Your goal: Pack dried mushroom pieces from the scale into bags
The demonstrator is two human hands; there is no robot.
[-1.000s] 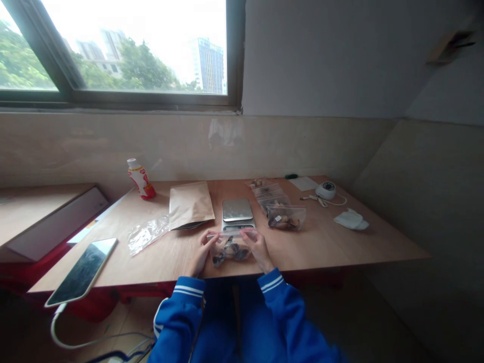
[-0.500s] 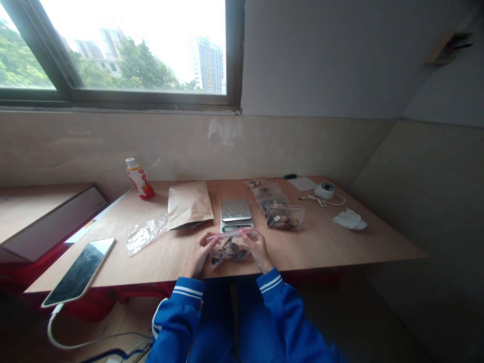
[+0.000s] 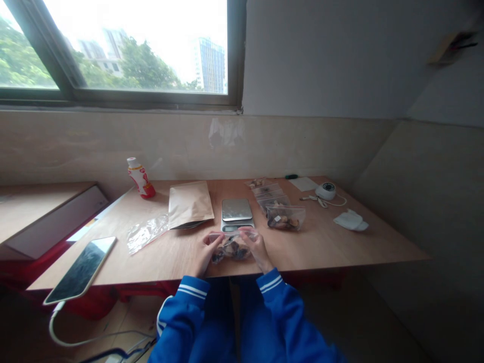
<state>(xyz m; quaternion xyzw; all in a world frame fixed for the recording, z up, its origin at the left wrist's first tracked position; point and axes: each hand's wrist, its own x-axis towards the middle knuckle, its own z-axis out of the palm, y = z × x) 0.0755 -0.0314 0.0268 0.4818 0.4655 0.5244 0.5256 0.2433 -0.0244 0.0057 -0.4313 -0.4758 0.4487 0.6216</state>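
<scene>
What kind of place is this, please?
Probably a small makeshift packing desk by a window, not a factory line. A digital scale sits on the wooden table, filled clear bags lie beside it, and both hands hold another bag.

The scene was lit by daylight from the window, whose panes were blown out to near white, so the buildings outside were washed pale. The room itself was left rather dim, and the floor under the table was sunk in shadow. A pale glare was thrown on the phone. Straight lines were bowed toward the edges by the wide lens. Fine detail in the small bag was perhaps lost to softness.
</scene>
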